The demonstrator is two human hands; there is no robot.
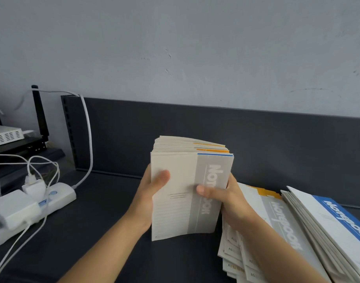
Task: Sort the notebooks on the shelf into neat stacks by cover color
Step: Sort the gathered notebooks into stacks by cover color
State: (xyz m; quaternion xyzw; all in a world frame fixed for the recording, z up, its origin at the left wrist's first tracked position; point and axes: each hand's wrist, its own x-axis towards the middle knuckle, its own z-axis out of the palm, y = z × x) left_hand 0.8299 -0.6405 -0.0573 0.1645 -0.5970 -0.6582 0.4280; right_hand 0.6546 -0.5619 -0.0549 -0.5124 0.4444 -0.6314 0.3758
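Note:
I hold a thick bundle of notebooks [183, 193] upright above the dark shelf [105, 201], both hands on it. The front cover is cream with a grey band; orange and blue edges show at the top of those behind it. My left hand [152, 190] grips the bundle's left edge, thumb across the cover. My right hand [226, 199] grips the right edge, thumb on the grey band. To the right a fanned, untidy pile [254, 237] lies flat, with a grey-and-orange cover on top. Further right is a stack topped by a blue-band notebook [338, 219].
A white power strip [52, 197] with chargers and several white cables lies at the left of the shelf. A white box and a black router with an antenna [39, 113] stand beyond the shelf's left end. A dark back panel [195, 127] runs behind.

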